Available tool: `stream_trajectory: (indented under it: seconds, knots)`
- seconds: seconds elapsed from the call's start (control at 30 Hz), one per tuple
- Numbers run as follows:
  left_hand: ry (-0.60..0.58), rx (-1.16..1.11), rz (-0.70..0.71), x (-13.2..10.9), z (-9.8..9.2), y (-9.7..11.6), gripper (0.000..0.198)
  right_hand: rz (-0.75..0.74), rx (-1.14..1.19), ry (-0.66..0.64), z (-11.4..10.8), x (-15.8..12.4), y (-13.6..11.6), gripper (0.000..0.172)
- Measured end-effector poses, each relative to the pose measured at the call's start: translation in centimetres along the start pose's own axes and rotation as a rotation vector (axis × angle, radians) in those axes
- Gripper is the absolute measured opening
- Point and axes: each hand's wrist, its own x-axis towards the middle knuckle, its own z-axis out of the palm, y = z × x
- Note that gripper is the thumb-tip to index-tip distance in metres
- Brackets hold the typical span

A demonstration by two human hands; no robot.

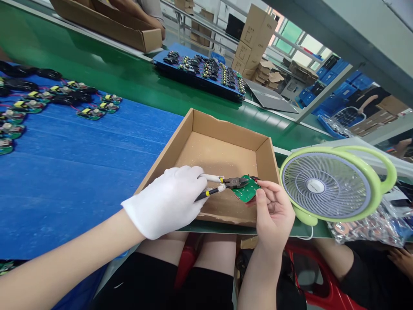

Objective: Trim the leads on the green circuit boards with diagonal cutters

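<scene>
My left hand, in a white glove, is closed around the handles of a pair of cutting pliers. Their dark jaws lie over the face of a green circuit board; whether they grip a lead there I cannot tell. Bare-skinned, my right hand pinches the board by its right edge between thumb and fingers. Both hands are over a shallow open cardboard box, whose bottom is sprinkled with tiny light bits. The board's underside is hidden from me.
A green desk fan stands right of the box. Several wired circuit boards lie on the blue mat at left. Across the green belt sits a blue tray of more boards. Bagged parts lie beyond the fan, near another person.
</scene>
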Motion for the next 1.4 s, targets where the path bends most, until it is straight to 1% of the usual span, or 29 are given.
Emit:
stream_trajectory:
  seconds: [0.07,0.13,0.33,0.57,0.8,0.9,0.97,1.03,1.17,1.33,1.4]
  knots:
    - [0.050,-0.005,0.021,-0.1,0.1,-0.1,0.027,-0.005,0.017,-0.012,0.0,-0.1,0.0,0.011]
    - [0.067,0.003,0.028,-0.1,0.0,-0.2,0.028,-0.015,0.021,-0.030,0.0,-0.1,0.1,0.010]
    - [-0.010,0.074,0.003,0.1,-0.4,0.3,0.037,-0.044,-0.021,-0.062,-0.2,-0.4,0.5,0.009]
    - [0.031,0.085,0.011,0.1,-0.6,0.2,0.035,-0.102,-0.045,-0.050,-0.2,-0.5,0.6,0.009]
    - [-0.068,0.097,-0.008,0.5,-0.9,0.4,0.039,-0.114,-0.100,-0.017,0.0,-0.7,0.7,0.011]
    - [-0.069,0.084,0.007,0.4,-1.0,0.4,0.039,-0.117,-0.114,-0.015,-0.1,-0.7,0.7,0.009]
    - [-0.048,0.080,0.013,0.3,-1.0,0.4,0.037,-0.138,-0.116,-0.027,-0.3,-0.7,0.9,0.007]
    - [-0.034,0.093,0.015,0.2,-0.9,0.3,0.036,-0.168,-0.122,-0.049,-0.5,-0.6,1.2,0.009]
    - [-0.087,0.136,0.016,0.2,-1.0,0.5,0.037,-0.193,-0.113,-0.074,-0.8,-0.6,1.5,0.014]
    - [-0.124,0.149,0.013,0.5,-1.2,0.7,0.037,-0.165,-0.126,-0.051,-0.5,-0.7,1.1,0.007]
    - [-0.122,0.146,0.006,0.5,-1.1,0.6,0.036,-0.145,-0.132,-0.033,-0.4,-0.7,1.0,0.009]
